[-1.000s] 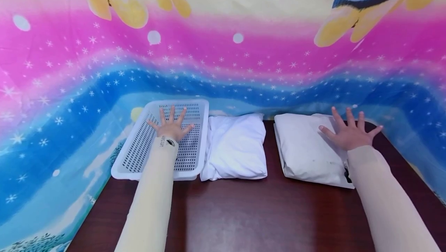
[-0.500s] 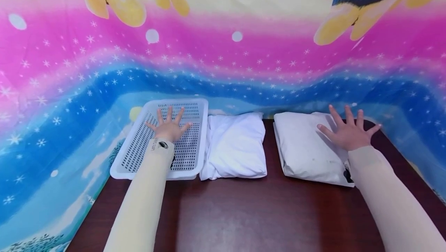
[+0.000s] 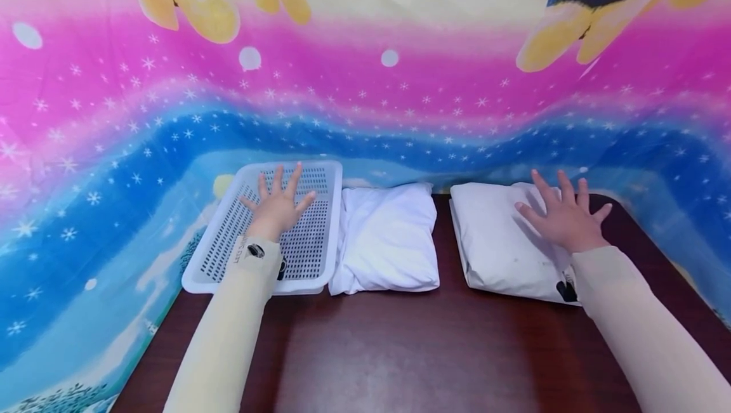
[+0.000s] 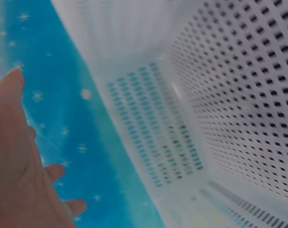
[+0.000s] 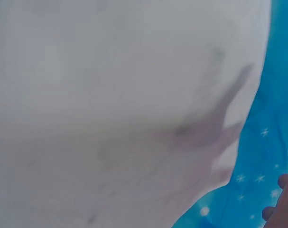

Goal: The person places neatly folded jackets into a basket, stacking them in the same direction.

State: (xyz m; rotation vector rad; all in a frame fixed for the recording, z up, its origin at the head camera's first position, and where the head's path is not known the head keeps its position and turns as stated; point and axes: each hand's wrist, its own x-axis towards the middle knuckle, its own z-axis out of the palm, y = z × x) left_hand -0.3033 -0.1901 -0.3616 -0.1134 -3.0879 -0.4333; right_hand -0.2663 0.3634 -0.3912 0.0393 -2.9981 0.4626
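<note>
Over the white perforated plastic basket (image 3: 311, 235) on the left of the table, my left hand (image 3: 276, 210) is held with its fingers spread. The left wrist view shows the basket's slotted wall (image 4: 153, 123) beside that hand (image 4: 25, 156), and nothing is in its grasp. On the right, my right hand (image 3: 571, 219) spreads its fingers above a folded off-white cloth bundle (image 3: 502, 242). In the right wrist view the hand's shadow falls across that bundle (image 5: 110, 95), while only a few fingertips (image 5: 269, 213) show at the edge.
Between basket and right bundle lies a folded white cloth (image 3: 388, 242), close against the basket's side. All stand along the back of a dark reddish-brown table (image 3: 411, 349). A colourful printed curtain (image 3: 365, 96) hangs behind and around the table.
Both hands stay spread. The right hand has shifted slightly to the left over the bundle, and the left wrist has moved a little left and its hand has tilted up.
</note>
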